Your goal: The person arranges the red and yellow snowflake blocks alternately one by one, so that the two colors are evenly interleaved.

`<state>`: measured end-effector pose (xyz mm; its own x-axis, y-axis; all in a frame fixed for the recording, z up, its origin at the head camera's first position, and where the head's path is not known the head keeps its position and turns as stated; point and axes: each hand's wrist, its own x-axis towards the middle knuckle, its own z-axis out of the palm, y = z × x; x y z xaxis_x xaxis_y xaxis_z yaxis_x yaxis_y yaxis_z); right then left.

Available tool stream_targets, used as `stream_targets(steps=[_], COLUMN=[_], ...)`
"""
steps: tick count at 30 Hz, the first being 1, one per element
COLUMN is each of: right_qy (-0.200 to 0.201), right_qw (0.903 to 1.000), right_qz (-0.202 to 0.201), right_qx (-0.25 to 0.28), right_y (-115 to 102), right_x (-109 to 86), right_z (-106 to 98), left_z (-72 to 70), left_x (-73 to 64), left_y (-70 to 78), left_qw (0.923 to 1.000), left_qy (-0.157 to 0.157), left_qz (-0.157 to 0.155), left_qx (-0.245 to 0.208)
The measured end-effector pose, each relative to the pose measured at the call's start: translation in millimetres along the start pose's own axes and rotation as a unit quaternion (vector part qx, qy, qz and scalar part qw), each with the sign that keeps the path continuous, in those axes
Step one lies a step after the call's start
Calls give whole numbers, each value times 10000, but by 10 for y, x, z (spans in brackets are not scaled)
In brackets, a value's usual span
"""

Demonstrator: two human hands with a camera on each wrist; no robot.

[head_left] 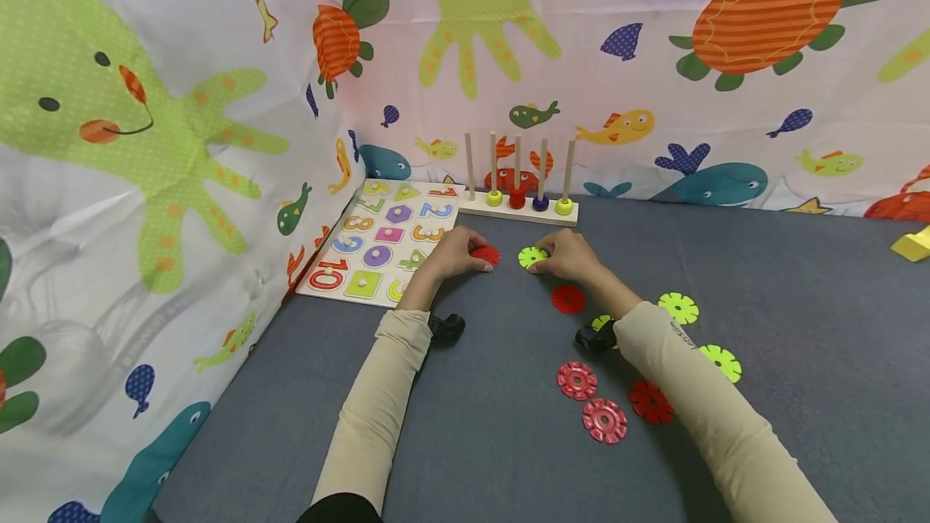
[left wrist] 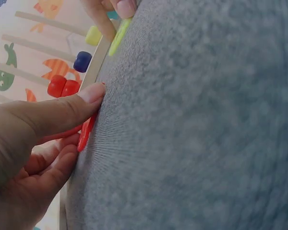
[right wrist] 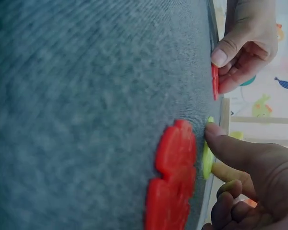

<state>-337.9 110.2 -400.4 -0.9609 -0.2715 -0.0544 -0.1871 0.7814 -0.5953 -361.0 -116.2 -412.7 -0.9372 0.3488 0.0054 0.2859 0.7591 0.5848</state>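
Observation:
My left hand (head_left: 450, 255) pinches a red notched plastic disc (head_left: 488, 255) at the table surface, thumb on its near side in the left wrist view. A short way to the right, my right hand (head_left: 572, 257) holds a yellow-green notched disc (head_left: 533, 257) by its edge between thumb and finger. The two discs are apart, with a small gap of grey table between them. Another red disc (head_left: 568, 299) lies just below the right hand; in the right wrist view this red disc (right wrist: 173, 175) looms close. A yellow-green disc (head_left: 601, 322) is partly hidden by the right wrist strap.
More discs lie around the right forearm: red ones (head_left: 577, 380) and yellow-green ones (head_left: 679, 307). Behind the hands stand a number puzzle board (head_left: 341, 294) and a wooden peg rack (head_left: 475, 204) with beads. A yellow block (head_left: 912, 245) sits far right. Printed cloth (head_left: 465, 111) hangs behind.

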Motion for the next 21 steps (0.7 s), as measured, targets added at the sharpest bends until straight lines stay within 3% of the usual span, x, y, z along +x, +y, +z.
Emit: stream_targets(steps=[12,21], right_qy=[-89,-67], right_qw=[9979,9981], right_qz=[529,514], right_qx=[351,346], right_y=[-47,-151], right_x=[87,106], right_z=[82,131], left_z=[10,14], left_x=[3,9], left_y=[-12,8], left_qw=[9996,9992], left_qy=[43,47], left_qz=[-148,-254], left_qx=[-253,-313])
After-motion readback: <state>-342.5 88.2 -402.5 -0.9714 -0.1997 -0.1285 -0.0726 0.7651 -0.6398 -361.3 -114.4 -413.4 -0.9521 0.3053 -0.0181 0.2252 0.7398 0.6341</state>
